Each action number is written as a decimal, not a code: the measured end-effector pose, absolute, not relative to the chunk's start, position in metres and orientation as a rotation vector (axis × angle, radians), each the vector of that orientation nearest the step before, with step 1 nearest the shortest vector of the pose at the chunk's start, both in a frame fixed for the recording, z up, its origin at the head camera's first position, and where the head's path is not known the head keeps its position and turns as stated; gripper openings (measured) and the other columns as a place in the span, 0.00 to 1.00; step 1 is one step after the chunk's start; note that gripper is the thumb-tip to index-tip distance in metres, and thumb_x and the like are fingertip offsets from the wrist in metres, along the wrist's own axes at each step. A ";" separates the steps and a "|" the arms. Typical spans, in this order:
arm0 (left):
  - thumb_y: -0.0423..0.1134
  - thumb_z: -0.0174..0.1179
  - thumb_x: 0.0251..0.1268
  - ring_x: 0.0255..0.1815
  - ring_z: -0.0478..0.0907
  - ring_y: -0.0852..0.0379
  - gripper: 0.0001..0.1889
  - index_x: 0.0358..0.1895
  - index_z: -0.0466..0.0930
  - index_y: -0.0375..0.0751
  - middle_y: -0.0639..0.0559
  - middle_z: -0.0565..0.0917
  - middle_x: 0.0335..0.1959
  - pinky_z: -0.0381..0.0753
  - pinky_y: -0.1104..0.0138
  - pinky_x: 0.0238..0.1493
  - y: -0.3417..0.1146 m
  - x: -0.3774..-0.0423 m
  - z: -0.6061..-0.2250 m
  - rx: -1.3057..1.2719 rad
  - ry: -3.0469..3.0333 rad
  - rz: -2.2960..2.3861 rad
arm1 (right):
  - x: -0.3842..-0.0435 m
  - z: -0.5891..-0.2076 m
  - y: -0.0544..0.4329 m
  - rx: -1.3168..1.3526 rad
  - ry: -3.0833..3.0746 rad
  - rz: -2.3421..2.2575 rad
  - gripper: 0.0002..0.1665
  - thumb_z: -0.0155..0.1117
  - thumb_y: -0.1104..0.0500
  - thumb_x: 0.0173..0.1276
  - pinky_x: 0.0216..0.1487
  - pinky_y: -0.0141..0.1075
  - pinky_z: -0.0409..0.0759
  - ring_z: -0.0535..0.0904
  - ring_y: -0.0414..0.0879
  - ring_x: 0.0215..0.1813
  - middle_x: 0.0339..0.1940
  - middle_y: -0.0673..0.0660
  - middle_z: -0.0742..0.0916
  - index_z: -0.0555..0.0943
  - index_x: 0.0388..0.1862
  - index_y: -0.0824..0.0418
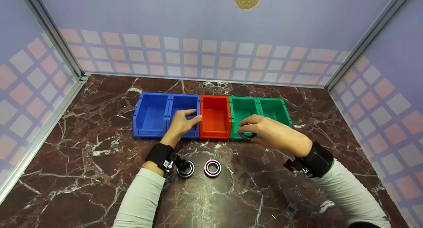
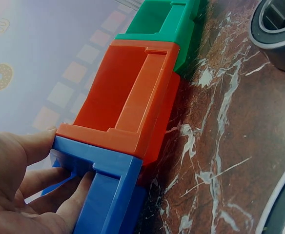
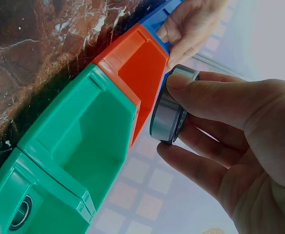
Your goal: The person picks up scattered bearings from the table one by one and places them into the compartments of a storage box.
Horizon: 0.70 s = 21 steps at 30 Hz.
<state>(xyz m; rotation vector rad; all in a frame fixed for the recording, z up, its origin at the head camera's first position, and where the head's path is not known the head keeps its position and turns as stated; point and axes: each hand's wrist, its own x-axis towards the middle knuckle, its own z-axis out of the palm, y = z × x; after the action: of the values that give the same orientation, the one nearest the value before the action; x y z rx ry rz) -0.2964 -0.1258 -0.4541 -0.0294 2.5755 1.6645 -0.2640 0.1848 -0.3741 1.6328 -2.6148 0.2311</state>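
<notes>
My right hand (image 1: 269,132) pinches a ball bearing (image 3: 169,107) between thumb and fingers, over the front of the inner green bin (image 1: 244,109). The bearing has a shiny steel outer ring and stands on edge in the right wrist view. My left hand (image 1: 183,122) grips the inner blue bin (image 2: 111,190) at its side wall. Its fingers reach inside that bin, and the thumb lies at the rim beside the red bin (image 1: 214,119). Another bearing (image 3: 20,213) sits in the outer green bin (image 3: 50,214).
On the marbled table, in front of the bins, lie a bearing with a purple ring (image 1: 212,168) and a steel bearing (image 1: 190,171), partly covered by the left wrist camera. The outer blue bin (image 1: 152,112) ends the row at left. Patterned panels (image 1: 211,56) enclose the table.
</notes>
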 end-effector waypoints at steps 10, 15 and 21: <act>0.44 0.63 0.68 0.77 0.61 0.42 0.30 0.69 0.70 0.34 0.38 0.69 0.73 0.58 0.54 0.79 -0.125 -0.296 -0.453 -0.067 2.536 1.677 | -0.274 -0.372 0.181 1.612 -2.637 0.231 0.23 0.72 0.65 0.61 0.60 0.42 0.82 0.78 0.52 0.62 0.60 0.58 0.83 0.83 0.56 0.54; 0.44 0.63 0.68 0.77 0.60 0.42 0.30 0.69 0.70 0.34 0.37 0.69 0.73 0.58 0.54 0.80 -0.125 -0.296 -0.453 -0.067 2.526 1.692 | -0.279 -0.371 0.181 1.603 -2.640 0.231 0.22 0.72 0.66 0.61 0.59 0.43 0.82 0.78 0.53 0.62 0.60 0.59 0.83 0.83 0.55 0.55; 0.43 0.63 0.67 0.76 0.62 0.41 0.30 0.68 0.70 0.33 0.37 0.70 0.72 0.59 0.54 0.79 -0.125 -0.297 -0.454 -0.050 2.545 1.693 | -0.284 -0.370 0.180 1.578 -2.645 0.235 0.23 0.72 0.67 0.60 0.59 0.42 0.82 0.79 0.52 0.61 0.59 0.59 0.83 0.84 0.55 0.55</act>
<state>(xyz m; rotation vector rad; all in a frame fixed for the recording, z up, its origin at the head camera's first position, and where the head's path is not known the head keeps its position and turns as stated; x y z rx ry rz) -0.2969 -0.1252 -0.4543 -0.0500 2.5452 1.6928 -0.2844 0.1800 -0.3699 1.5780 -2.6452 0.2352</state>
